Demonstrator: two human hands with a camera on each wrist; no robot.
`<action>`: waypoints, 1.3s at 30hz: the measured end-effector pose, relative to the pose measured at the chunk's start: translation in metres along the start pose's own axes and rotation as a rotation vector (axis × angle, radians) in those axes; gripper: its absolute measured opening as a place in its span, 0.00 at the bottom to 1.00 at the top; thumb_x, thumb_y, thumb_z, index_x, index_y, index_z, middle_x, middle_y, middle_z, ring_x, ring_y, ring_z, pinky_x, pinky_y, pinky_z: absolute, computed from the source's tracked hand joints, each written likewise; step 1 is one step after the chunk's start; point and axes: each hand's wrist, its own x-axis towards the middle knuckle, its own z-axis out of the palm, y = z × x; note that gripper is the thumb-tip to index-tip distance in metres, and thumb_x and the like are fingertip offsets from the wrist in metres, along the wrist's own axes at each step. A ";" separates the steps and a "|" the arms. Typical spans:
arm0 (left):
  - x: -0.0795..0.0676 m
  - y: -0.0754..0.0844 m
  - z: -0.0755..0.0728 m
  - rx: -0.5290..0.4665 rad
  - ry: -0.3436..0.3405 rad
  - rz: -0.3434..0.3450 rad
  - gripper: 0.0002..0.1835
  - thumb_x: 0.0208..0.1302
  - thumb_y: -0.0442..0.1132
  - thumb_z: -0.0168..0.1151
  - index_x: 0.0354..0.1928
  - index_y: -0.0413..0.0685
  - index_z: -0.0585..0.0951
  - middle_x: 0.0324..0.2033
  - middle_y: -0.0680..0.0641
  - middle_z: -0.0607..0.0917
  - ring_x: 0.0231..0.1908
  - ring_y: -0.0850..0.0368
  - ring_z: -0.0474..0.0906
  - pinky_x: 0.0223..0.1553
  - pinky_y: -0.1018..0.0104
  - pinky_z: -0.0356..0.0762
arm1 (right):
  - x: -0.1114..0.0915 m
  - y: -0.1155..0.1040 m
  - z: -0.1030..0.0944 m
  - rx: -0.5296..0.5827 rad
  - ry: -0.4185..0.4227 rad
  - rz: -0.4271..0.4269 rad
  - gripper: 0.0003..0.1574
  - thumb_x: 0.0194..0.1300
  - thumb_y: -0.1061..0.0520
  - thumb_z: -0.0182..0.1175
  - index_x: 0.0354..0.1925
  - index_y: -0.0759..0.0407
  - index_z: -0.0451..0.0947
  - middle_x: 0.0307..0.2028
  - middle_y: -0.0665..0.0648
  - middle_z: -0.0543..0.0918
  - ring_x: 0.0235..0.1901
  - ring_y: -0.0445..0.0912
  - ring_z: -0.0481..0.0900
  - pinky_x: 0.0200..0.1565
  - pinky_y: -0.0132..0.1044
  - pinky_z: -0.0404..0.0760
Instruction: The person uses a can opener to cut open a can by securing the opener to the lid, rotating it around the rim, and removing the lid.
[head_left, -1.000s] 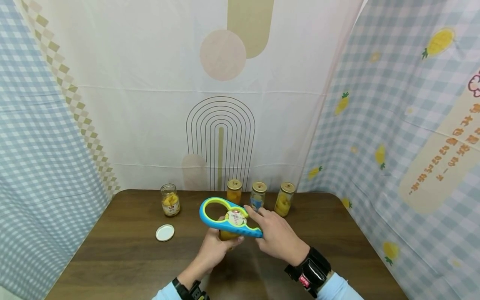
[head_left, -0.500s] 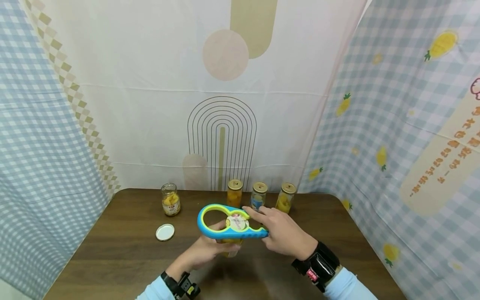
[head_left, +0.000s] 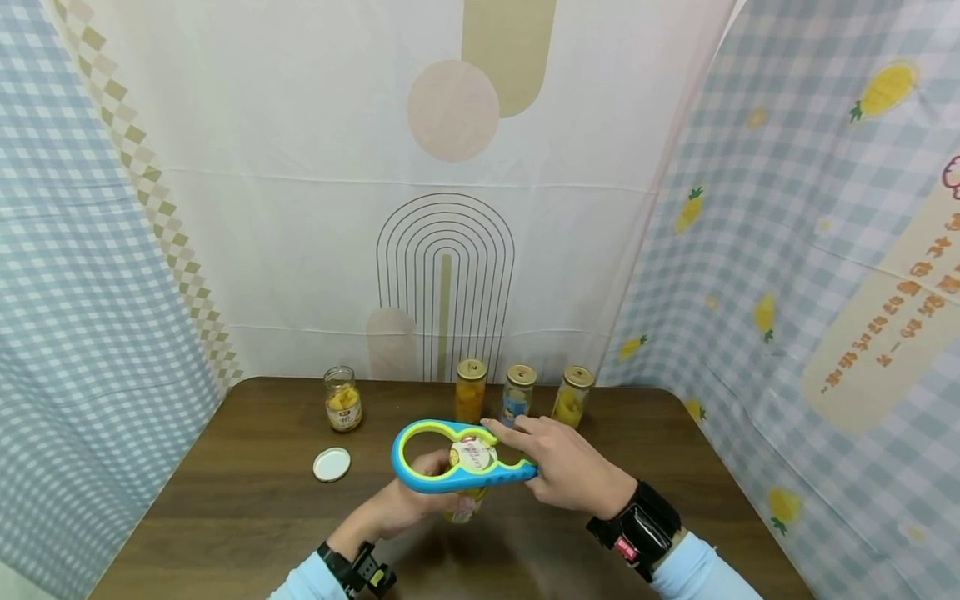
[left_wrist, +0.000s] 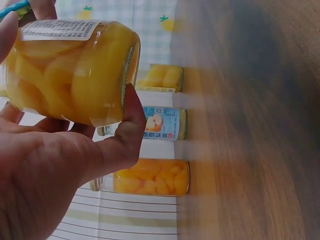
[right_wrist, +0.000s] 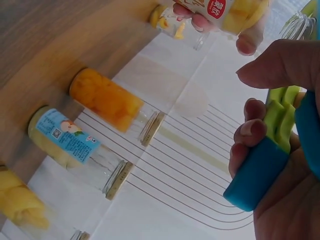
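Observation:
My left hand [head_left: 401,508] grips a glass jar of yellow fruit pieces [left_wrist: 70,70] and holds it above the table, with the thumb reaching to the jar's base in the left wrist view. A blue and lime-green jar opener [head_left: 442,483] lies across the top of this jar, its smaller ring around the printed lid [head_left: 473,453]. My right hand [head_left: 566,468] holds the opener by its handle end [right_wrist: 257,172], fingers curled round the handle in the right wrist view. The lower part of the jar is mostly hidden by the left hand in the head view.
Along the back of the brown table [head_left: 225,517] stand three lidded jars: orange fruit [head_left: 470,393], a blue-labelled jar [head_left: 517,392] and yellow fruit [head_left: 572,398]. An uncapped jar [head_left: 343,402] stands at the left, with a white lid [head_left: 332,464] in front of it. Cloth hangs behind.
The opener has turned counterclockwise in the head view, its large ring coming nearer the body. My left hand and the jar's lower part have shifted; the right hand has moved slightly right.

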 end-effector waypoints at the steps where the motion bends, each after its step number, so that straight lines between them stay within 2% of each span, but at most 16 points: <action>1: 0.000 0.000 0.000 -0.006 0.000 -0.002 0.31 0.73 0.39 0.69 0.73 0.35 0.71 0.64 0.39 0.82 0.58 0.53 0.82 0.60 0.65 0.83 | 0.000 0.000 0.000 0.000 0.001 -0.001 0.59 0.54 0.67 0.73 0.81 0.42 0.67 0.36 0.41 0.72 0.35 0.37 0.66 0.41 0.32 0.68; 10: 0.001 -0.005 0.002 -0.012 0.010 -0.021 0.33 0.73 0.41 0.70 0.74 0.39 0.71 0.66 0.39 0.79 0.59 0.55 0.82 0.61 0.64 0.83 | -0.001 0.003 0.004 -0.006 0.013 -0.006 0.59 0.54 0.67 0.72 0.81 0.42 0.66 0.37 0.41 0.72 0.35 0.37 0.65 0.41 0.31 0.68; 13: 0.002 -0.007 0.002 -0.030 0.009 -0.015 0.33 0.73 0.41 0.70 0.75 0.40 0.70 0.68 0.39 0.79 0.61 0.54 0.82 0.63 0.61 0.82 | -0.001 0.003 0.005 -0.002 0.019 -0.001 0.59 0.55 0.66 0.73 0.81 0.42 0.65 0.39 0.43 0.76 0.36 0.37 0.66 0.41 0.32 0.68; 17: 0.002 -0.008 0.003 -0.017 0.044 -0.024 0.36 0.74 0.41 0.70 0.79 0.46 0.68 0.71 0.39 0.77 0.64 0.50 0.80 0.67 0.54 0.80 | -0.001 0.003 0.005 0.016 0.040 0.022 0.60 0.55 0.67 0.72 0.82 0.41 0.64 0.43 0.47 0.80 0.36 0.39 0.67 0.40 0.32 0.68; 21: 0.001 -0.009 0.005 0.022 0.113 -0.059 0.38 0.72 0.43 0.72 0.79 0.51 0.67 0.72 0.40 0.77 0.67 0.47 0.77 0.67 0.50 0.79 | -0.003 0.006 0.007 0.011 0.081 0.052 0.62 0.54 0.69 0.70 0.82 0.42 0.64 0.49 0.50 0.83 0.35 0.39 0.68 0.37 0.31 0.67; 23: -0.001 -0.010 0.005 0.032 0.150 -0.074 0.37 0.72 0.43 0.73 0.78 0.49 0.68 0.70 0.40 0.78 0.67 0.47 0.78 0.67 0.50 0.80 | -0.006 0.009 0.009 -0.009 0.105 0.063 0.62 0.53 0.70 0.70 0.82 0.43 0.63 0.49 0.51 0.83 0.34 0.39 0.67 0.36 0.31 0.66; 27: -0.006 -0.012 0.002 0.080 0.231 -0.059 0.35 0.71 0.43 0.73 0.75 0.46 0.70 0.66 0.40 0.81 0.64 0.49 0.80 0.65 0.52 0.81 | -0.011 0.018 0.015 -0.049 0.165 0.085 0.63 0.51 0.70 0.72 0.82 0.45 0.64 0.40 0.47 0.78 0.32 0.38 0.62 0.35 0.30 0.63; 31: -0.013 -0.012 -0.001 0.140 0.315 -0.030 0.35 0.69 0.42 0.75 0.74 0.49 0.71 0.65 0.40 0.82 0.63 0.49 0.80 0.61 0.62 0.81 | -0.020 0.026 0.021 -0.062 0.203 0.158 0.64 0.50 0.70 0.72 0.82 0.43 0.63 0.34 0.44 0.70 0.30 0.38 0.58 0.35 0.31 0.60; 34: -0.019 -0.011 -0.003 0.147 0.385 -0.033 0.33 0.67 0.41 0.76 0.72 0.51 0.74 0.64 0.40 0.83 0.63 0.49 0.80 0.58 0.68 0.81 | -0.028 0.031 0.025 -0.057 0.208 0.241 0.64 0.51 0.70 0.71 0.82 0.42 0.63 0.36 0.46 0.74 0.30 0.38 0.59 0.36 0.32 0.60; 39: -0.027 -0.010 -0.007 0.142 0.481 -0.056 0.32 0.66 0.39 0.77 0.70 0.49 0.75 0.63 0.40 0.85 0.60 0.54 0.83 0.56 0.69 0.82 | -0.038 0.034 0.030 -0.037 0.200 0.350 0.62 0.51 0.69 0.72 0.81 0.43 0.65 0.42 0.51 0.81 0.31 0.40 0.62 0.37 0.33 0.63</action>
